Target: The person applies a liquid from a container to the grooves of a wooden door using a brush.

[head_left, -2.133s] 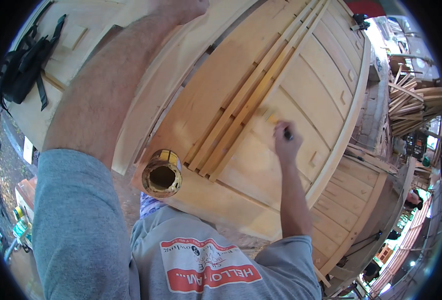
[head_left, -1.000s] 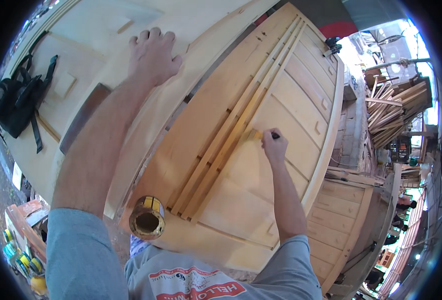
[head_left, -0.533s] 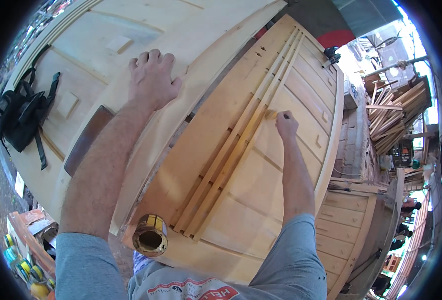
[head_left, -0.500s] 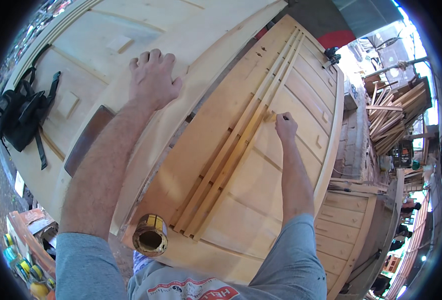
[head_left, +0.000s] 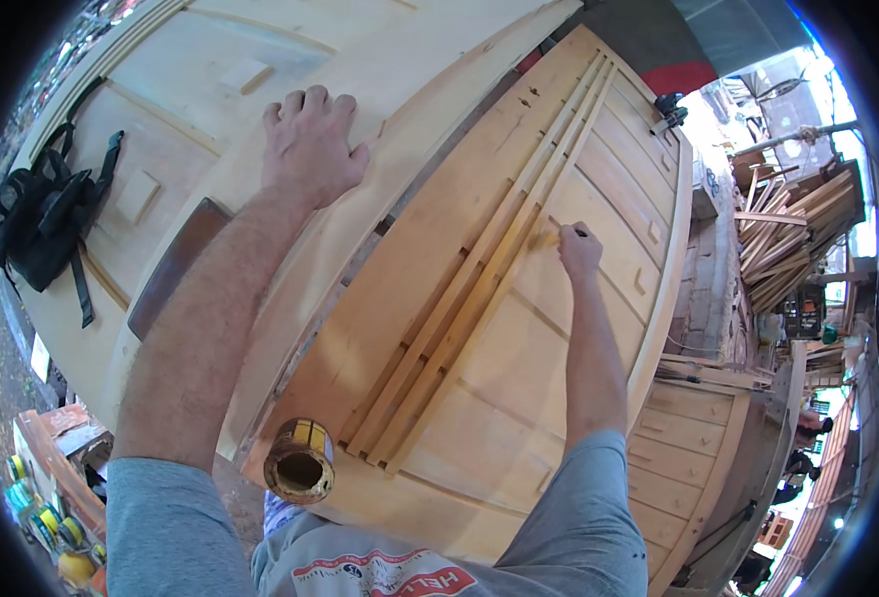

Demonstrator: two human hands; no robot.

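Note:
My right hand (head_left: 580, 253) grips a small brush (head_left: 549, 238) with a dark handle, its bristles on a pale wooden door panel (head_left: 519, 338) beside the raised slats (head_left: 479, 289). The panel lies flat below me. My left hand (head_left: 310, 144) rests flat, fingers apart, on the neighbouring pale wooden door (head_left: 290, 90). An open yellow can (head_left: 300, 463) sits on the near corner of the panel, its inside dark.
A black bag with straps (head_left: 46, 214) lies on the left door. A dark brown board (head_left: 173, 264) lies near my left forearm. More panelled doors (head_left: 698, 448) stand at right, and a stack of wood strips (head_left: 792, 224) beyond. Small yellow cans (head_left: 51, 537) sit at lower left.
My right hand has worked the brush up along the slats, away from me. My left hand stays planted on the left door. The view has shifted slightly.

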